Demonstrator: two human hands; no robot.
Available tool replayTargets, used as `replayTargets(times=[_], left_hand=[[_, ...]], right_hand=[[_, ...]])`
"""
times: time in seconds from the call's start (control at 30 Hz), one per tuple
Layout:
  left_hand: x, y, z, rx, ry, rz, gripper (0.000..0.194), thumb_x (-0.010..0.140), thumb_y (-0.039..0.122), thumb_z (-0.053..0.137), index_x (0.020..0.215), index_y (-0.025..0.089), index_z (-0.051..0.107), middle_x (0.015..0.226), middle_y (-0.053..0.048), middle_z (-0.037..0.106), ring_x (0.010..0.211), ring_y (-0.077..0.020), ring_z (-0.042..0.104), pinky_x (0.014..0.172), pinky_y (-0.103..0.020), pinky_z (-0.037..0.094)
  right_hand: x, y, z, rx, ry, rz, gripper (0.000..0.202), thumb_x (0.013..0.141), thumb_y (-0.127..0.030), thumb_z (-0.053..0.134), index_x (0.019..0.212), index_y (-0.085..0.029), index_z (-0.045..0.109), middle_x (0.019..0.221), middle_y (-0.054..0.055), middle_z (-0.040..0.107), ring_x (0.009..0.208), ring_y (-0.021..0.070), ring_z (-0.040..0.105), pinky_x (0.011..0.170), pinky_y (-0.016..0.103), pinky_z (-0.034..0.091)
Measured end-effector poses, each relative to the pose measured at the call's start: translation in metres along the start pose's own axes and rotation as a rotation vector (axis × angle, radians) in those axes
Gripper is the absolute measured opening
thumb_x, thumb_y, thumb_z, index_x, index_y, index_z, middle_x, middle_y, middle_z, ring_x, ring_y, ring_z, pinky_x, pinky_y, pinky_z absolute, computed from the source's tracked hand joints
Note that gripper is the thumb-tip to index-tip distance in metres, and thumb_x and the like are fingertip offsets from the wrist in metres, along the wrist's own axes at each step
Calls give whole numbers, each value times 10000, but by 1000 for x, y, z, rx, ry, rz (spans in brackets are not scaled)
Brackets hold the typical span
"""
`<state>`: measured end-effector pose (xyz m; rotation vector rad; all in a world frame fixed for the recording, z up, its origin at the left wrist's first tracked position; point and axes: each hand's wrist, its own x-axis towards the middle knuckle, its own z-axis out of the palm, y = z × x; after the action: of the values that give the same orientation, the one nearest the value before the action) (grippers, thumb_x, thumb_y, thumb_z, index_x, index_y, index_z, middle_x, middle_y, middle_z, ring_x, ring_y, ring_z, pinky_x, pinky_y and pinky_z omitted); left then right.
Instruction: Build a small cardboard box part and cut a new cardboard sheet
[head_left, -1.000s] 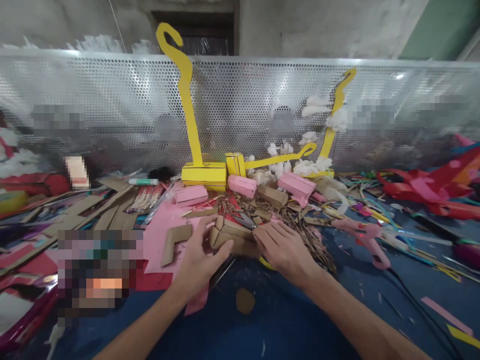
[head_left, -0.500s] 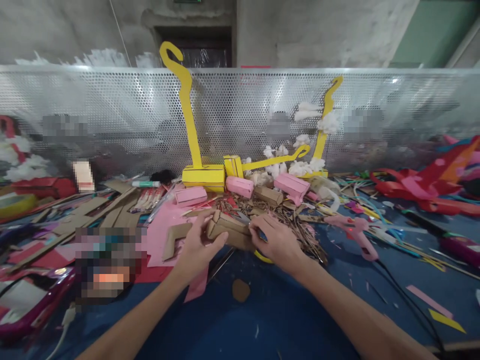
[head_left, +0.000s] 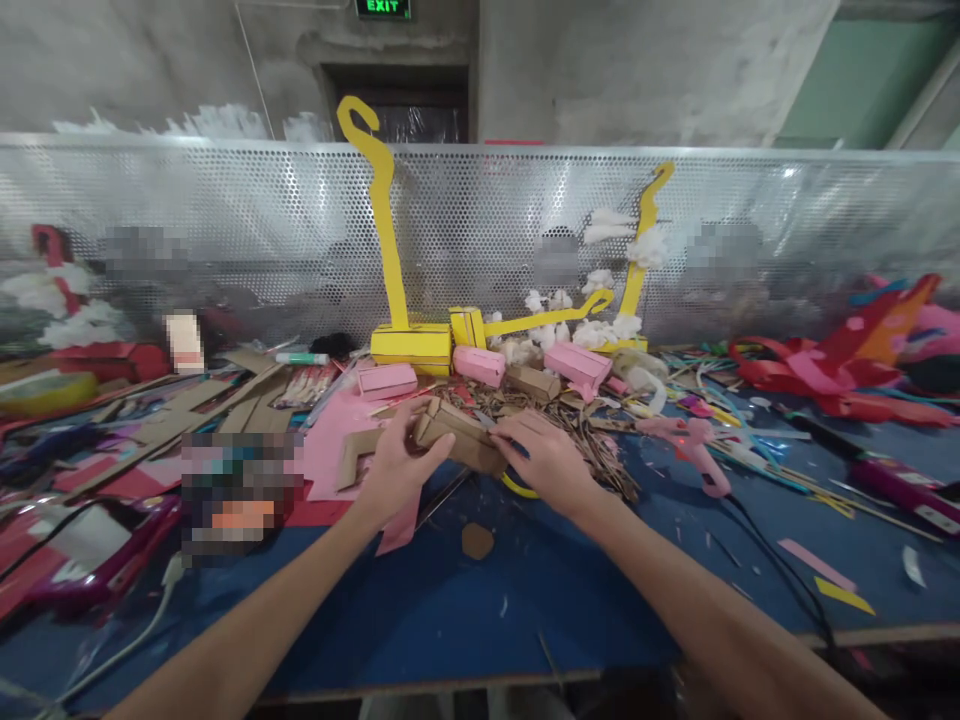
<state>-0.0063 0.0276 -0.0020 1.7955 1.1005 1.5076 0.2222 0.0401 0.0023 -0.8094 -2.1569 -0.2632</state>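
A small box folded from brown cardboard (head_left: pixel 461 437) is held above the table in the head view. My left hand (head_left: pixel 397 460) wraps round its left end, thumb along the near side. At the other end, the fingers of my right hand (head_left: pixel 551 462) are closed against the box's edge; their tips are partly hidden. A thin grey pointed piece (head_left: pixel 486 419) shows by these fingertips, and I cannot tell whether it is held. Below the right hand, part of a yellow ring (head_left: pixel 519 487) is visible.
Yellow boxes (head_left: pixel 411 345), pink boxes (head_left: pixel 480 366) and cardboard scraps (head_left: pixel 600 465) lie behind my hands. A pink glue gun (head_left: pixel 697 450) with a black cord is at right. A brown cardboard disc (head_left: pixel 478 541) lies in front. A perforated metal screen (head_left: pixel 465 230) stands behind.
The camera view has shifted, bringing the table's front edge and the exit sign into sight. Both hands still hold the cardboard box; the right fingers have shifted slightly along its end.
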Motion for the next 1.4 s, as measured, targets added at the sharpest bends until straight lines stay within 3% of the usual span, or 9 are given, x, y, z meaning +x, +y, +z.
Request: replayTargets(times=[0.17,0.4,0.53,1.1,1.3,1.4], left_hand=[[-1,-6,2,31,24,31,517,826,394,700,1279,218,522,1045,-63,685,925,-231,669,824,-377,538],[-1,-6,5,79,46,90,526,842,397,692,1304,233,499,1190,-71,662,1075,-238,643,969,-407,488],[-2,-6,6,96,43,107,535,828,402,708,1283,218,495,1143,-67,679,1030,-235,658,937,-403,504],[-3,-5,4,142,35,163,537,824,399,710,1275,212,486,1160,-83,669,1055,-238,652,954,-402,493],[-6,3,5,159,21,191,526,833,380,701,1281,217,479,1147,-67,662,1048,-225,646,951,-385,491],[-7,5,6,173,29,201,521,831,365,701,1280,214,482,1180,-75,648,1083,-233,631,976,-392,475]], right_hand=[[1,1,1,-156,-34,-70,170,997,-184,505,884,-202,630,864,80,679,881,229,608,820,352,477],[2,2,5,-299,-54,-89,147,1003,-171,467,916,-192,584,857,72,631,841,220,576,794,323,441],[-1,3,13,-344,-58,-73,103,984,-159,482,934,-188,567,870,68,608,812,217,569,732,309,421],[0,9,24,-377,-54,-124,76,936,-148,484,918,-176,552,880,68,597,824,218,553,771,329,419],[0,12,26,-396,-69,-117,98,942,-261,564,923,-166,570,910,14,582,834,181,558,793,344,443],[-1,12,26,-397,-71,-115,74,924,-236,557,912,-164,566,898,27,577,840,193,546,795,347,426]])
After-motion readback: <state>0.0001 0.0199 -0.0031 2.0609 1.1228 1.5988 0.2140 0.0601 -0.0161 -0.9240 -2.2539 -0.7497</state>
